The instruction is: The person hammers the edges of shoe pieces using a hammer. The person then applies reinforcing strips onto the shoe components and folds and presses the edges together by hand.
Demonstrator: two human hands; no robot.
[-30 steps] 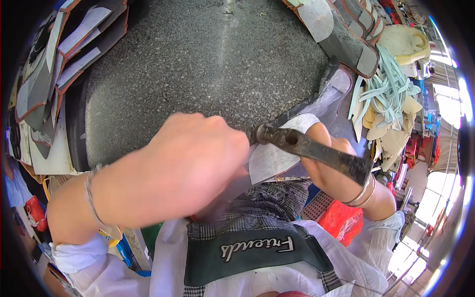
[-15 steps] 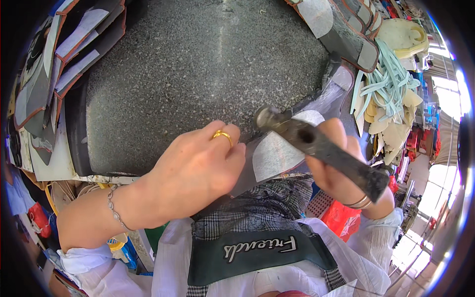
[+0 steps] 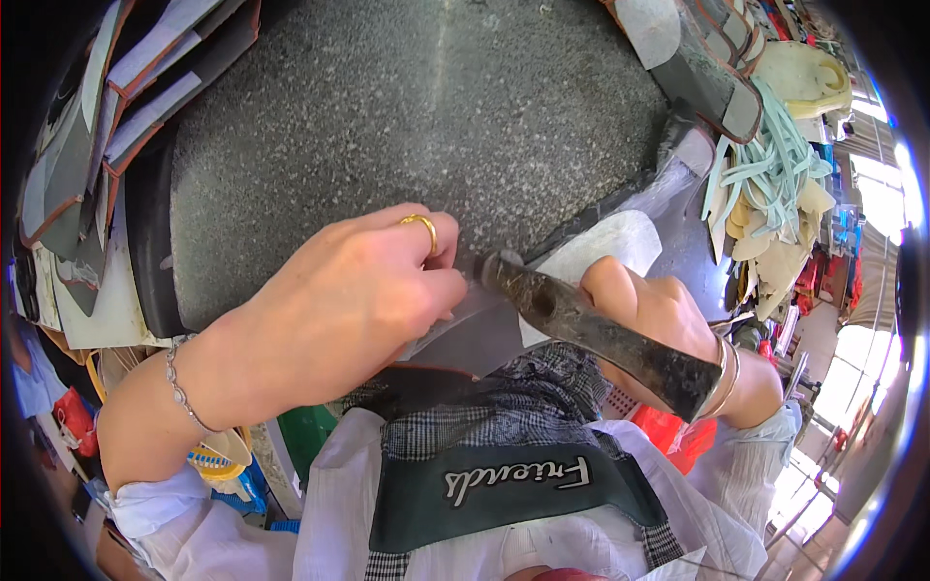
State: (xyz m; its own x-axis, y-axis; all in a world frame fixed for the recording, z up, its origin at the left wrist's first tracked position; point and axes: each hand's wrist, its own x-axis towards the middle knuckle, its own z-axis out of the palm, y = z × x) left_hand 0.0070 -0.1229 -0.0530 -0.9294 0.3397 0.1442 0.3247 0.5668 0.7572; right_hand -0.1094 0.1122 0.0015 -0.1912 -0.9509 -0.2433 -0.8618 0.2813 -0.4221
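Note:
In my right hand [image 3: 659,315], closed round its handle, is a worn dark metal hammer [image 3: 601,334]; the handle is mostly hidden behind head and fingers. The hammer's small round face is right beside the fingertips of my left hand [image 3: 358,290]. That hand is curled in a pinch at the edge of a dark grey leather piece [image 3: 465,344] with a whitish backing patch [image 3: 605,247] and a reddish-brown edge. The piece lies along the near edge of a speckled grey stone slab [image 3: 387,126]. My left fingertips are partly hidden behind the knuckles.
Stacks of similar grey pieces stand at the left [image 3: 145,107] and far right [image 3: 678,48]. Pale green strips [image 3: 765,174] and beige scraps [image 3: 775,242] hang off the right side, near a cream plastic lid [image 3: 804,77]. A red bag [image 3: 673,431] is below my right wrist.
The hammer head has come down and leftward, closer to my left fingertips. My left hand has shifted slightly left and up, showing more of the leather piece.

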